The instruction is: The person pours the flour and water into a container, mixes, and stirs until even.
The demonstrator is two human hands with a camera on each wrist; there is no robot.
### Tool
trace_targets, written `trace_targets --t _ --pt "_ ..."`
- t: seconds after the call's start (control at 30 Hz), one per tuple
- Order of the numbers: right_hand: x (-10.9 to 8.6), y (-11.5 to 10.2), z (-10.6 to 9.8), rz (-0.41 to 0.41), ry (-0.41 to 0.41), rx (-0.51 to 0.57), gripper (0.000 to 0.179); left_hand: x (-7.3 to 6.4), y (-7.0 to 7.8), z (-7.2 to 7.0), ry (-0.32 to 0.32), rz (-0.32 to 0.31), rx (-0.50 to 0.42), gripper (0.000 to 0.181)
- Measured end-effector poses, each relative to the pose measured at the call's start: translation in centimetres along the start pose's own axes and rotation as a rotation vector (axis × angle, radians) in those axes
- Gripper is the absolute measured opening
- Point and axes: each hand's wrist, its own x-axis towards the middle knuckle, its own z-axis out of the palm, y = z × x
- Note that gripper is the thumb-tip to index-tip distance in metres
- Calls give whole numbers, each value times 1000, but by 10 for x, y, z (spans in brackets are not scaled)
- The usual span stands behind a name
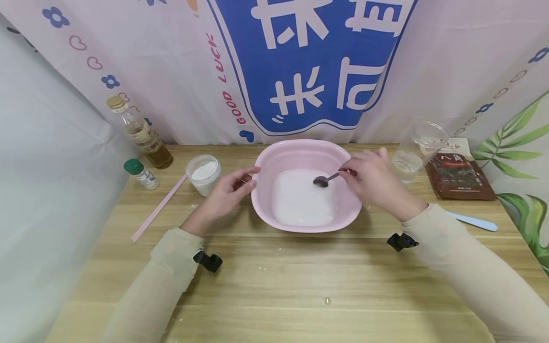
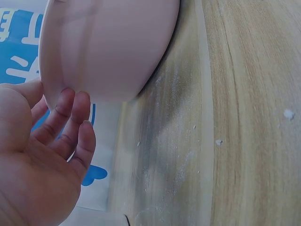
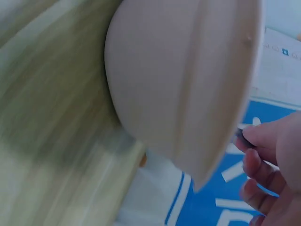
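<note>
A pink plastic basin [image 1: 306, 228] stands on the wooden table, with milky white liquid [image 1: 300, 202] covering its bottom. My left hand [image 1: 225, 193] holds the basin's left rim; in the left wrist view its thumb lies at the edge and the curled fingers [image 2: 81, 106] touch the outer wall. Over the right side of the basin, my right hand [image 1: 373, 181] pinches the handle of a small dark spoon [image 1: 320, 181]. The spoon's bowl is low over the liquid; whether it touches the surface I cannot tell. Most of the handle is hidden by the basin in the right wrist view.
Left of the basin are a tub of white powder [image 1: 205, 171], pink chopsticks [image 1: 158, 208], a green-capped shaker [image 1: 141, 174] and an oil bottle [image 1: 146, 136]. On the right stand a clear cup [image 1: 411, 157], a brown packet [image 1: 461, 176] and a light-blue utensil [image 1: 473, 220].
</note>
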Motion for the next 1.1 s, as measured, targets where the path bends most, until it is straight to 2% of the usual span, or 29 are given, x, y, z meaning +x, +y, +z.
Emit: trace_targets --t 0.3,0.47,0.57,0.63,0.87,1.1 --pt "-18 7 -16 -95 -46 52 7 -1 -1 -1 -2 5 -3 42" --pt "-19 1 -6 -169 -48 175 10 -1 -1 -1 -2 4 1 42" --pt "-16 -8 5 -181 -44 238 8 -1 -1 -1 -3 6 -3 42" --pt "-12 -15 11 -181 -35 243 4 -1 -1 0 -3 4 -6 42" --pt "8 -29 22 -151 -9 113 7 -1 0 0 -1 1 -13 42" --pt "13 -16 17 -84 9 -56 7 -1 0 0 -1 -8 -6 42"
